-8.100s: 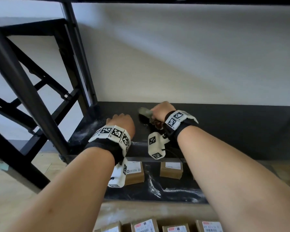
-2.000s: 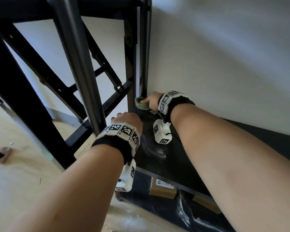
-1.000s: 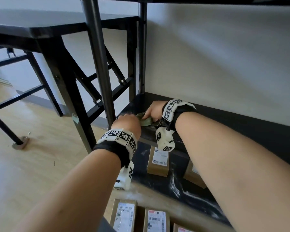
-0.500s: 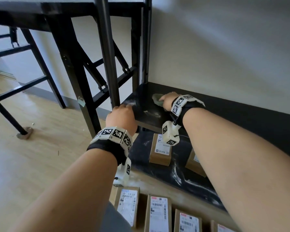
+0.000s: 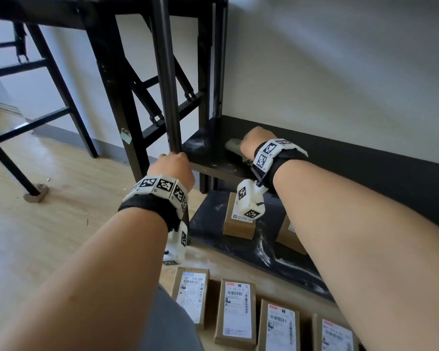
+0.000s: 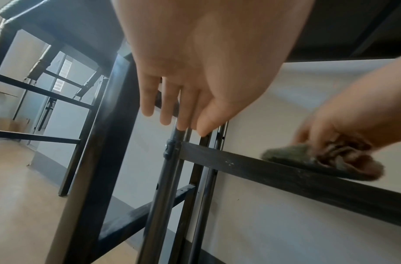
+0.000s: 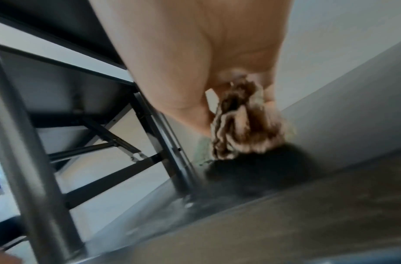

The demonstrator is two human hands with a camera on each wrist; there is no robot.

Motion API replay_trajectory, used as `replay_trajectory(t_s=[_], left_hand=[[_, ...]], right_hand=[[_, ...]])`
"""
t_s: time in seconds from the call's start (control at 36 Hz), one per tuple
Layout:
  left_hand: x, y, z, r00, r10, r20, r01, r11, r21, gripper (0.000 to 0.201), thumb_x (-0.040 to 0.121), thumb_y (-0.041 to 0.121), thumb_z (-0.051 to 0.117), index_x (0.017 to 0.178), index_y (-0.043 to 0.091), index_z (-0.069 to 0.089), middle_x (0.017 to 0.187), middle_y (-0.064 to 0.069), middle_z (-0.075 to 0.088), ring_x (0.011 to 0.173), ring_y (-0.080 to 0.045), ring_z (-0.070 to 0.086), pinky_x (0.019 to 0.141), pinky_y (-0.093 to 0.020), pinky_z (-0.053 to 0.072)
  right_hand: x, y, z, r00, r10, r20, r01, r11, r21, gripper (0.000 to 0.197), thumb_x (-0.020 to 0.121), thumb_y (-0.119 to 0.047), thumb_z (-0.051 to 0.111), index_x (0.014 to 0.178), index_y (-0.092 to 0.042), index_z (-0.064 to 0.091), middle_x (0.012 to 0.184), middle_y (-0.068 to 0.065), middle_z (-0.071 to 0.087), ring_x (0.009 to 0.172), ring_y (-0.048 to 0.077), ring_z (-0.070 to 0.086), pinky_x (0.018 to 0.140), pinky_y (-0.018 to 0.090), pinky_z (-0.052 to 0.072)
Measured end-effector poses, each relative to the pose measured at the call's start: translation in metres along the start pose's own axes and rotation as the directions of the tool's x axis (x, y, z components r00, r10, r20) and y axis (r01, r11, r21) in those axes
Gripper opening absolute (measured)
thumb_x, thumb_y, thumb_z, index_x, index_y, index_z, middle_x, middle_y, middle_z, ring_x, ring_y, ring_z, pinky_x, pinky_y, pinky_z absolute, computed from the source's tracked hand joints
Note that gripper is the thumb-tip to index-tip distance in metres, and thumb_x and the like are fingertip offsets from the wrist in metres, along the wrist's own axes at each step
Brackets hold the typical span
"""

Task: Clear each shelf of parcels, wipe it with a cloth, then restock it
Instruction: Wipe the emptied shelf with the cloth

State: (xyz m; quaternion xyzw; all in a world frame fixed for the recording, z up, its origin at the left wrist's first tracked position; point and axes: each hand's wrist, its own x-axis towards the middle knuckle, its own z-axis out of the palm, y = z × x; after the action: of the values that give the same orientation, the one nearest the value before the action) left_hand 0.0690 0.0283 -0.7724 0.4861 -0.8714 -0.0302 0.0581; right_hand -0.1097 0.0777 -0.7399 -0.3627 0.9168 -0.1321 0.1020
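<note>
Step in hand, judged: wiping cleared shelf [image 5: 213, 158].
Right hand [image 5: 255, 143]: clamped on bunched cloth [image 5: 233, 145], pressing it to shelf.
Left hand [image 5: 173, 168]: fingers straight, at shelf's front corner beside upright post [image 5: 166, 79].
Parcels [image 5: 237, 310]: on floor beneath both forearms; two on lower shelf [image 5: 238, 247].
Next, likely: sweep cloth rightward, then restock.

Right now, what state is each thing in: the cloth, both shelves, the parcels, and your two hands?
cloth: bunched, pressed on the upper shelf near its back left corner.
upper shelf: no parcels in the part in view, dusty streaks showing.
lower shelf: dusty, two parcels on it.
floor parcels: lying flat in a row, labels up.
right hand: grips the cloth.
left hand: at the shelf's front corner; fingers straight.
</note>
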Motion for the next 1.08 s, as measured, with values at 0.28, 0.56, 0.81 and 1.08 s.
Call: replay_trajectory(t_s=[0.28,0.56,0.81,1.08], left_hand=[[0.001,-0.008,0.001,1.0,0.003,0.011,-0.002,1.0,-0.003,0.034,0.091,0.018,0.045,0.124,0.013,0.054,0.11,-0.009,0.058,0.1,-0.028,0.055,0.079,-0.04,0.051],[-0.001,-0.02,0.006,1.0,-0.002,0.013,0.002,0.999,0.042,0.042,0.093,0.02,0.043,0.134,0.012,0.046,0.126,-0.009,0.053,0.119,-0.029,0.047,0.094,-0.043,0.042],[0.004,-0.034,0.013,1.0,-0.006,0.001,0.006,1.0,0.002,0.042,0.094,0.022,0.047,0.135,0.014,0.044,0.129,-0.007,0.052,0.122,-0.028,0.045,0.095,-0.041,0.043],[0.012,-0.025,0.017,0.998,-0.056,0.01,0.056,0.997,-0.052,0.039,0.093,0.015,0.044,0.133,0.015,0.048,0.121,-0.005,0.055,0.119,-0.026,0.045,0.084,-0.041,0.046]], right_hand=[[-0.01,-0.005,0.013,0.999,0.045,-0.004,-0.045,0.999,-0.024,0.029,0.093,-0.026,0.053,0.069,-0.009,0.049,0.071,0.005,0.056,0.06,0.02,0.052,0.066,0.029,0.042],[-0.003,-0.048,0.027,0.998,-0.038,0.042,0.036,0.998,0.047,0.029,0.091,-0.025,0.063,0.112,-0.005,0.065,0.11,0.009,0.067,0.101,0.024,0.065,0.078,0.028,0.049],[0.033,-0.051,0.023,0.993,0.099,0.071,-0.08,0.968,-0.238,0.036,0.095,-0.025,0.054,0.122,-0.001,0.058,0.124,0.012,0.059,0.12,0.032,0.054,0.104,0.045,0.043],[0.057,-0.094,0.044,0.98,-0.108,0.168,0.122,0.99,-0.077,0.041,0.099,-0.036,0.043,0.115,-0.001,0.06,0.113,0.01,0.062,0.112,0.031,0.059,0.1,0.04,0.045]])
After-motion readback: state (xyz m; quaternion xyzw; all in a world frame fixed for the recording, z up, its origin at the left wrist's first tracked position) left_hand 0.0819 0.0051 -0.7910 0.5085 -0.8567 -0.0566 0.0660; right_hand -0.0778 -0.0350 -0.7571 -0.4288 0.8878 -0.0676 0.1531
